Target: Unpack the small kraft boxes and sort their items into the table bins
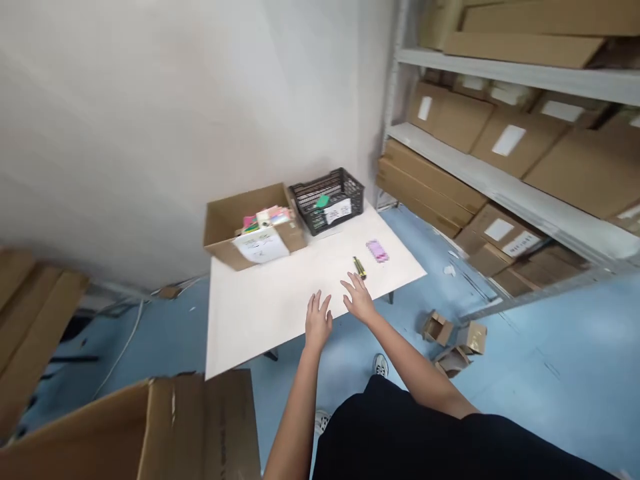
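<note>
My left hand hovers over the near edge of the white table, fingers spread, holding nothing. My right hand is beside it, fingers stretched out flat and empty, just short of a dark marker with a yellow-green band. A small pink packet lies a little farther right on the table. At the table's far side stand an open cardboard box with colourful items and a paper sheet on its front, and a black plastic crate holding a green item and a label.
Metal shelving with brown cartons fills the right. Small opened boxes lie on the blue floor by the table's corner. A large cardboard box stands at lower left, flat cardboard leans at far left, cables run along the wall.
</note>
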Available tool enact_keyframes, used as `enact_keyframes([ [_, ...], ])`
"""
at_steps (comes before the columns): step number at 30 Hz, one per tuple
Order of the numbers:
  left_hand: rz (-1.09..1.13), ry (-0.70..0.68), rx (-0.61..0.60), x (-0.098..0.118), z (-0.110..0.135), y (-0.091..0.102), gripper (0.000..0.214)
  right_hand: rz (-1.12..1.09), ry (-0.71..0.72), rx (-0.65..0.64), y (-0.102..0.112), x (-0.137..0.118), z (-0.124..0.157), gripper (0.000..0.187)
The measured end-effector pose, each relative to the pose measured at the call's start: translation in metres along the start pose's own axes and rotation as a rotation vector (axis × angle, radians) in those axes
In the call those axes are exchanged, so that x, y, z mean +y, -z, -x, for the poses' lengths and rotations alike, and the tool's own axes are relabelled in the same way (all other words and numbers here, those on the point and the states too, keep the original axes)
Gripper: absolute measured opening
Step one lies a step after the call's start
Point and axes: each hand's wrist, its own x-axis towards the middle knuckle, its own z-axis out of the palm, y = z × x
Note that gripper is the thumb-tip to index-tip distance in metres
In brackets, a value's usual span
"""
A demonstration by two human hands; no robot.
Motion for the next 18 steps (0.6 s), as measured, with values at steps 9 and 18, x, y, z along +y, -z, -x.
enact_keyframes([
  [9,-0.081,0.501,0.149,-0.164,0.193,0.134,0.058,-0.149,0.385,-0.254,-0.161,-0.213,0.027,0.055],
  [18,-0.068,1.121,0.485,-0.277,0.424,0.234,0.056,-0.259,0.800,-0.539,-0.300,-0.429,0.082,0.067],
])
